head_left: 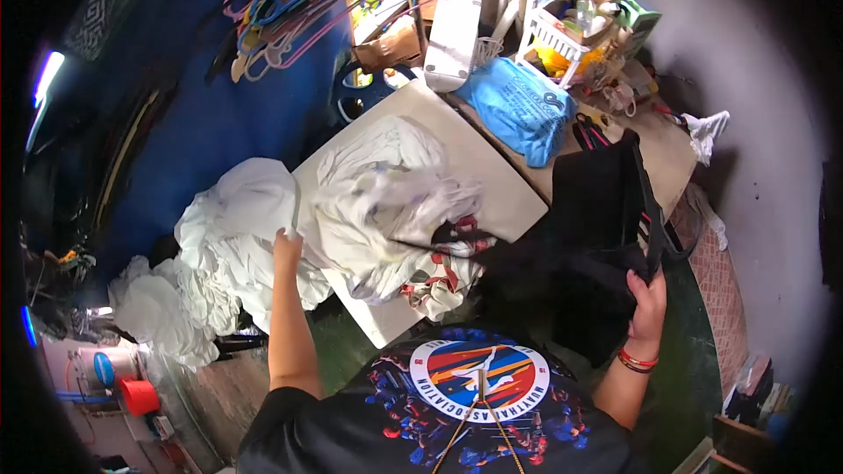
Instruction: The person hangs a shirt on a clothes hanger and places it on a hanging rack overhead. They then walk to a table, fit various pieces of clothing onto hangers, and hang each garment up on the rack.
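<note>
My right hand (pixel 648 298) is closed around the edge of a black fabric item with a strap (pixel 593 202), which hangs at the right of the white table; I cannot tell whether it is a bag or a garment. My left hand (pixel 288 248) pinches the edge of a white cloth (pixel 250 202) in a large white heap at the table's left side. Between the hands, crumpled white clothes (pixel 378 184) lie on the white tabletop (pixel 479 145). A white and red patterned cloth (pixel 435 290) lies at the near edge.
Colourful hangers (pixel 299 9) hang at the upper left. Behind the table are a blue plastic bag (pixel 518 105) and a white basket (pixel 553 44) full of small items. A red container (pixel 140 397) is at the lower left.
</note>
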`<state>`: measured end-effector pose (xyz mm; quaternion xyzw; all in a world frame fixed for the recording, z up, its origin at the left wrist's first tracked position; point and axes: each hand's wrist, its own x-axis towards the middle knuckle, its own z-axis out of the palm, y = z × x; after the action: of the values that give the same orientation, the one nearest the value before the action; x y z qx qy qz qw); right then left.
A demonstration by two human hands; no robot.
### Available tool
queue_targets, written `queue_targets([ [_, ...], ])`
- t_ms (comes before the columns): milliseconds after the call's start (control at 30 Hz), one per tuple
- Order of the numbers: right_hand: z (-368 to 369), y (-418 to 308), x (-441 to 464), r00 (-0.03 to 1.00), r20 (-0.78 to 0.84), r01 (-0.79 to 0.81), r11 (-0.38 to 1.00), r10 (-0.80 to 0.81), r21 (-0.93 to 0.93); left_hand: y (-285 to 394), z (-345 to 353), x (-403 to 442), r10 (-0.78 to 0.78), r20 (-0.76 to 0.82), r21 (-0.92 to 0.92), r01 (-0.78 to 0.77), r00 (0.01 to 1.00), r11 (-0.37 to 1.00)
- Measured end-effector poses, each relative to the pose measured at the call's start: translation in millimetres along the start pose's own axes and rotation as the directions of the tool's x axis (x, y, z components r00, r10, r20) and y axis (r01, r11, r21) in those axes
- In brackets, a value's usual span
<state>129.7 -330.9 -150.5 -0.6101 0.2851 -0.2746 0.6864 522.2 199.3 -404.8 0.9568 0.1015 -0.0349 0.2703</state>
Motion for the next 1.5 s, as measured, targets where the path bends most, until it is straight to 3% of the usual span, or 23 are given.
queue_targets([
  [67,6.0,-3.8,1.4,0.998,0.066,0.021,1.0,-0.019,-0.023,40.0,-1.8,-37.6,0.097,-0.184,0.043,-0.091,0.978,0.995],
  [100,9.9,-5.9,1.7,0.994,0.108,0.028,0.999,-0.023,-0.039,37.6,15.3,-37.8,0.315,-0.237,-0.103,-0.346,0.919,0.933],
  [167,14.5,2.5,6.3,0.995,0.096,0.006,1.0,-0.007,0.001,104.0,24.9,-87.6,0.365,-0.054,-0.379,-0.357,0.93,0.854],
  [233,18.8,4.9,10.0,0.997,0.074,-0.013,0.995,0.006,0.095,169.5,20.9,-146.8,0.646,0.321,-0.517,-0.443,0.693,0.732],
  [333,19.0,-3.1,10.6,1.0,0.007,0.0,0.977,-0.001,0.212,189.0,46.1,-188.9,0.909,0.196,-0.155,-0.903,0.369,0.4],
  [433,20.0,-7.8,14.8,0.991,-0.123,0.082,0.98,-0.061,0.181,183.8,49.3,-179.9,0.767,0.493,-0.206,-0.801,0.412,0.563],
  [500,9.9,-1.2,16.5,0.99,-0.107,0.11,0.986,-0.096,0.128,200.8,15.9,-178.5,0.755,0.546,-0.492,-0.59,0.363,0.64],
  [533,8.6,-0.6,16.1,0.991,-0.097,0.102,0.987,-0.09,0.126,209.7,-4.8,-177.4,0.751,0.566,-0.608,-0.444,0.339,0.659],
  [600,8.6,2.2,14.1,0.994,-0.077,0.084,0.988,-0.075,0.127,220.5,-38.9,-170.0,0.797,0.559,-0.825,0.251,0.231,0.506],
  [667,14.6,10.2,14.9,0.991,-0.097,0.108,0.987,-0.097,0.12,227.0,-46.2,-157.1,0.665,0.574,-0.813,0.24,0.477,0.53],
  [700,17.7,13.9,14.4,0.988,-0.109,0.119,0.986,-0.107,0.115,230.5,-33.5,-149.4,0.668,0.386,-0.72,-0.245,0.636,0.65],
  [733,20.5,16.0,13.0,0.988,-0.083,0.134,0.989,-0.128,0.068,226.5,-13.3,-143.7,0.718,0.15,-0.386,-0.629,0.679,0.675],
  [800,25.3,18.6,11.9,0.984,-0.027,0.174,0.984,-0.175,-0.023,203.9,9.0,-148.7,0.776,-0.054,-0.032,-0.778,0.628,0.628],
  [867,26.8,18.8,9.1,0.992,0.015,0.121,0.992,-0.122,0.021,182.9,25.8,-169.5,0.761,0.007,-0.15,-0.752,0.649,0.642],
  [933,31.5,22.5,5.4,0.992,-0.061,0.11,0.993,-0.111,-0.034,162.2,32.4,-192.0,0.813,0.191,-0.001,-0.828,0.55,0.56],
  [967,31.8,22.8,4.6,0.99,-0.085,0.106,0.993,-0.11,-0.052,140.6,49.0,-194.1,0.846,0.107,0.091,-0.853,0.522,0.514],
  [1067,32.7,24.7,6.2,0.986,-0.119,0.109,0.992,-0.117,-0.067,88.5,75.8,-169.7,0.763,0.321,-0.09,-0.784,0.562,0.615],
  [1133,27.3,26.0,9.9,0.989,-0.085,0.115,0.992,-0.118,-0.048,110.4,27.7,-172.5,0.47,0.501,-0.454,-0.241,0.726,0.857],
  [1167,29.9,25.6,11.1,0.989,-0.085,0.123,0.992,-0.125,-0.032,111.9,1.3,-164.4,0.432,0.539,-0.721,0.132,0.723,0.68],
  [1233,36.6,25.3,14.0,0.987,-0.083,0.137,0.991,-0.137,-0.001,121.0,-50.2,-153.5,0.507,0.203,-0.946,0.302,0.838,-0.121],
  [1333,42.0,34.7,20.2,0.967,-0.174,0.163,0.978,-0.184,-0.13,76.9,-97.5,-122.2,0.53,0.061,-0.766,0.38,0.846,-0.518],
  [1400,47.8,29.4,19.4,0.977,-0.144,0.149,0.987,-0.157,-0.067,70.3,-98.1,-121.8,0.616,0.135,-0.991,0.112,0.776,0.076],
  [1500,68.7,1.1,5.1,0.993,-0.006,0.117,0.99,-0.117,-0.075,63.6,-94.4,-123.3,0.606,0.335,-0.483,-0.42,0.721,0.768],
])
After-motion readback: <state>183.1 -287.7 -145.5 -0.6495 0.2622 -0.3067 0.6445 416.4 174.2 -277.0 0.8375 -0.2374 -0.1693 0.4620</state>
